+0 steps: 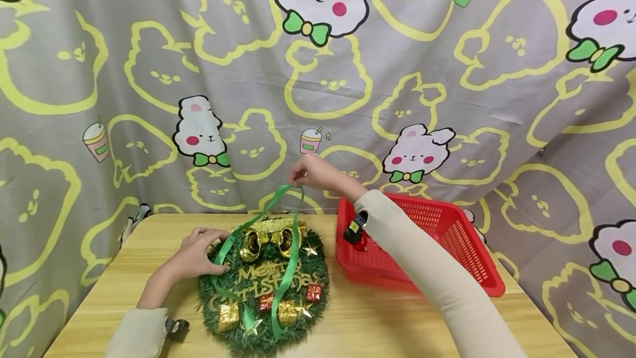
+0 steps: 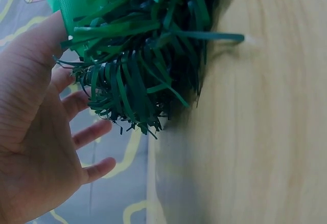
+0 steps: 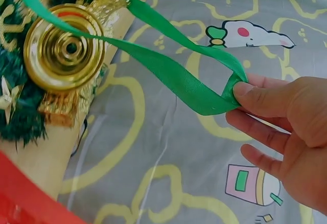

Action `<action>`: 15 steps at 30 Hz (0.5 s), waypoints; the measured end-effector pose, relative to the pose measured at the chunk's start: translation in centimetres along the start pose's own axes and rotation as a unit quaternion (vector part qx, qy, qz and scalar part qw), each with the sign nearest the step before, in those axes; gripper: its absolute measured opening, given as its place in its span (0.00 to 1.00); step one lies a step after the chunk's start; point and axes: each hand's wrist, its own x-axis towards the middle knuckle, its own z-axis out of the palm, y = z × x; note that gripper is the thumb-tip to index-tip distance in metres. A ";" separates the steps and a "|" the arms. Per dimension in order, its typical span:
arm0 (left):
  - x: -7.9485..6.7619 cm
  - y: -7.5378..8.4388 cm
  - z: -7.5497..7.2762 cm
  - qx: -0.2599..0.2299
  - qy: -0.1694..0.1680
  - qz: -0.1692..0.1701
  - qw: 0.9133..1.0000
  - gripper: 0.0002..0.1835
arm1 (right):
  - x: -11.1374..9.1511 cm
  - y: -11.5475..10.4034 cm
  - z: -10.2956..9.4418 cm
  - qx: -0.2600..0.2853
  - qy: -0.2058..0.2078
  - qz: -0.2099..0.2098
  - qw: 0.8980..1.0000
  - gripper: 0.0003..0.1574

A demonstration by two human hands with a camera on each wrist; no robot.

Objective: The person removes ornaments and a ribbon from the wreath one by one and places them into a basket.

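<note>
A green tinsel Christmas wreath [image 1: 258,341] lies flat on the wooden table. It carries gold "Merry Christmas" lettering [image 1: 268,286], two gold bells [image 1: 250,245], stars and small wrapped gift boxes. My right hand [image 1: 315,172] pinches the top of a green ribbon [image 1: 290,269] between thumb and fingertips, holding it up in a loop behind the wreath. The ribbon's tails hang down across the bells and lettering. At the wreath's upper left edge is my left hand [image 1: 199,256], fingers spread and loosely bent, thumb beside the ribbon; the left wrist view shows the tinsel [image 2: 133,86] by its fingers.
A red plastic basket [image 1: 477,269] stands right of the wreath, under my right forearm, with a small shiny red item [image 1: 361,245] inside. A grey cartoon-printed curtain [image 1: 338,59] hangs behind the table [image 1: 169,231].
</note>
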 end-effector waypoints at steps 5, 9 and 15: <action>0.0 0.0 0.0 -0.004 -0.002 0.000 1.000 0.40 | -1.3 0.1 -1.0 -0.026 -0.017 -0.010 0.999 0.08; 0.0 0.1 -0.1 -0.008 -0.004 -0.002 1.000 0.41 | -2.3 0.4 -2.0 -0.045 -0.029 -0.030 0.998 0.08; 0.0 0.0 0.0 -0.008 -0.007 -0.003 1.000 0.41 | -3.8 1.1 -3.3 -0.076 -0.039 -0.049 0.995 0.10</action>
